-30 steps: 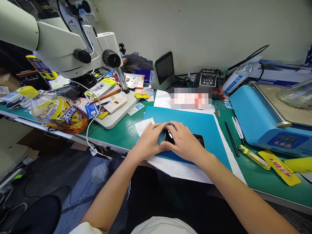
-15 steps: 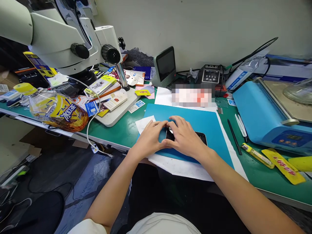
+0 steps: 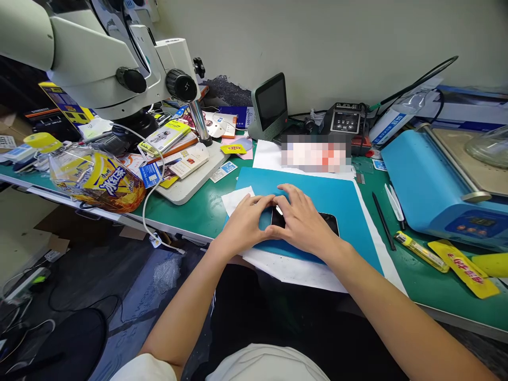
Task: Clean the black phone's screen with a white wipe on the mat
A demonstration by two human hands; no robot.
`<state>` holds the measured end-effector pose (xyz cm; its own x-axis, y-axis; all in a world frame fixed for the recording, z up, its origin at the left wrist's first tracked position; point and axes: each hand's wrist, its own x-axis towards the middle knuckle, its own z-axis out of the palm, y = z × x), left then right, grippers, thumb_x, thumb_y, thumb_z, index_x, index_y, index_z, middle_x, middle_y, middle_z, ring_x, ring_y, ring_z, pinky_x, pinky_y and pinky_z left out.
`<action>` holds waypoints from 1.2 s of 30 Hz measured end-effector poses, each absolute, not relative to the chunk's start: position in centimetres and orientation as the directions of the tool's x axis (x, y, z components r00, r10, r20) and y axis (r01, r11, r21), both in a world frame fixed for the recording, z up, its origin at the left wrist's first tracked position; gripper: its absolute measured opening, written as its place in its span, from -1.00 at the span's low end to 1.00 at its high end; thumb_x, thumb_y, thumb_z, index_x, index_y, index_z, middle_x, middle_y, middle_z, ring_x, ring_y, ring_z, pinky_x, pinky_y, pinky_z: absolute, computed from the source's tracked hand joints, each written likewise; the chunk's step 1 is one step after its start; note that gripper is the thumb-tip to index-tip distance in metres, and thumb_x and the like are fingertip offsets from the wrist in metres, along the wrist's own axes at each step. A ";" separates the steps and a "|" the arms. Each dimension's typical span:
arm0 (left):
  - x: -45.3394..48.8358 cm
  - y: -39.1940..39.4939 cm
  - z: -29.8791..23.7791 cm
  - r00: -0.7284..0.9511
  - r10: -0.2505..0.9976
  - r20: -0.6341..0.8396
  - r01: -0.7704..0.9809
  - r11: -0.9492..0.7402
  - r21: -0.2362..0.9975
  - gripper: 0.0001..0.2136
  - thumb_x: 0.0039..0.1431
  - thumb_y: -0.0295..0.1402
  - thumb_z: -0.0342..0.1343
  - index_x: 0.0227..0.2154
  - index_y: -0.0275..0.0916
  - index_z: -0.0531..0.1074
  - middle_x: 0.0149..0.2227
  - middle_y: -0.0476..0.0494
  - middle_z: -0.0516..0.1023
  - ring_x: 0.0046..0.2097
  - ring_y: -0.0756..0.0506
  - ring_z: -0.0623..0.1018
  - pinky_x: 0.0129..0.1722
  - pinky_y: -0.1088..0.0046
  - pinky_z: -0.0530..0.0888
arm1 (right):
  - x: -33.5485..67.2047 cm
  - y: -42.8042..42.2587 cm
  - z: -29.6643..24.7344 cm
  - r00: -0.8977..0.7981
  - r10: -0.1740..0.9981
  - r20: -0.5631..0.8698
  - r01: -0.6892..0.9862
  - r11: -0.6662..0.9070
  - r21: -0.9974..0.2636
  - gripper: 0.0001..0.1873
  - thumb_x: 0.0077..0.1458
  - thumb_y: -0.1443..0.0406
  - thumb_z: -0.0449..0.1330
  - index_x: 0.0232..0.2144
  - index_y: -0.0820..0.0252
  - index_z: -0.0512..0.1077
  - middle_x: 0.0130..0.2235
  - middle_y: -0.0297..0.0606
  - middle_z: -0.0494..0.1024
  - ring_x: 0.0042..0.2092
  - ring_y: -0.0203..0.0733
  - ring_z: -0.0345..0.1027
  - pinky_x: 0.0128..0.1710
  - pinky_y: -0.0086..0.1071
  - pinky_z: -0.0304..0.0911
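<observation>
A smartphone (image 3: 330,223) with a dark glass face lies on the blue mat (image 3: 345,198), partly covered by my hands. My right hand (image 3: 302,223) arches over its left half, with the thumb at the near edge and the fingers curled toward the far edge. My left hand (image 3: 246,223) closes in from the left; its thumb and index finger meet the right hand's fingertips at the phone's left end. Exact fingertip contact is partly hidden. A white paper piece (image 3: 236,200) sticks out behind my left hand.
At the left stand a microscope (image 3: 95,69), a large tea bottle (image 3: 99,177) and a booklet pile (image 3: 174,148). A small display (image 3: 271,103) is at the back. Rightward lie a black pen-like tool (image 3: 383,222), a yellow cutter (image 3: 423,251) and a blue machine (image 3: 432,185).
Both hands stay at the phone's left end in nearly the same pose. The whole view has shifted slightly; nothing else visibly moved.
</observation>
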<state>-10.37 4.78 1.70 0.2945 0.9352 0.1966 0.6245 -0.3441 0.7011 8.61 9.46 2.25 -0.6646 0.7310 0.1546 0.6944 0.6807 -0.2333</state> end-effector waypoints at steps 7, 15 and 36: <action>-10.4 4.8 1.7 0.300 0.934 0.193 0.628 -0.346 0.697 -0.40 0.19 -0.20 0.39 0.25 -0.05 0.33 0.20 -0.17 0.52 0.24 -0.28 0.44 0.35 0.03 0.26 | 9.0 9.7 1.8 -0.661 0.720 0.211 0.660 0.692 -0.292 -0.11 0.18 -0.39 -0.15 0.13 0.16 0.33 0.40 0.24 0.16 0.44 0.37 -0.04 0.29 0.33 0.10; -10.7 5.0 2.1 0.344 0.916 0.206 0.597 -0.382 0.705 -0.41 0.25 -0.18 0.36 0.29 -0.03 0.32 0.21 -0.16 0.52 0.20 -0.27 0.46 0.22 0.12 0.40 | 9.2 9.5 2.2 -0.645 0.730 0.227 0.610 0.670 -0.424 0.01 0.01 -0.48 -0.16 0.12 0.10 0.37 0.46 0.17 0.03 0.48 0.39 -0.13 0.32 0.32 0.09; -10.2 8.2 4.0 0.343 0.924 0.167 0.725 -0.373 0.579 -0.58 0.45 0.00 -0.02 -0.27 -0.13 0.64 -0.10 -0.13 0.68 0.03 -0.24 0.56 0.07 0.20 0.48 | 21.5 7.0 2.8 -0.214 0.964 0.159 0.547 0.252 -0.798 -0.19 0.25 -0.32 -0.13 0.13 0.04 0.50 0.18 -0.04 0.57 0.21 0.22 0.44 0.17 0.06 0.39</action>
<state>-10.17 8.17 4.01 0.3428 0.9244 0.1672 0.7246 -0.3735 0.5792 21.52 7.01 2.78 -0.2136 0.9640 0.1585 0.5468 0.2524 -0.7983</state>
